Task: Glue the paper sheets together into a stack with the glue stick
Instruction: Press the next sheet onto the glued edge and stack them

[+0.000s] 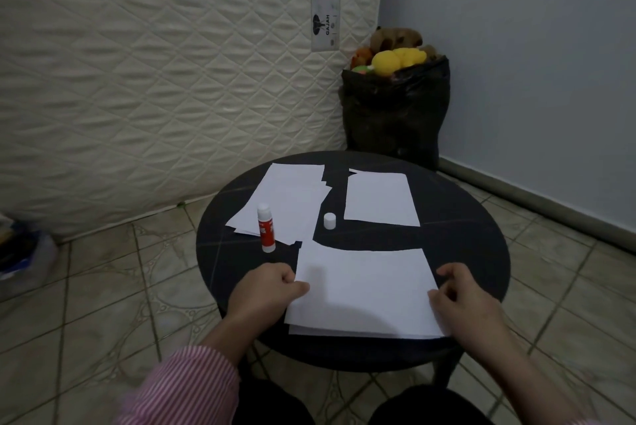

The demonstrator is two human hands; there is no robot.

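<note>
On the round black table (pixel 457 235) a stack of white sheets (pixel 364 290) lies at the near edge. My left hand (pixel 272 290) pinches the top sheet's left edge with curled fingers. My right hand (pixel 461 300) pinches its right edge the same way. A red and white glue stick (pixel 265 227) stands upright at the left, uncapped, on the corner of a loose pile of sheets (pixel 289 204). Its white cap (pixel 329 221) stands alone mid-table. A single sheet (pixel 378 199) lies at the back right.
A quilted mattress (pixel 155 73) leans against the wall behind the table. A black bag of plush toys (pixel 395 108) stands in the corner. The floor is tiled. My knees sit under the table's near edge.
</note>
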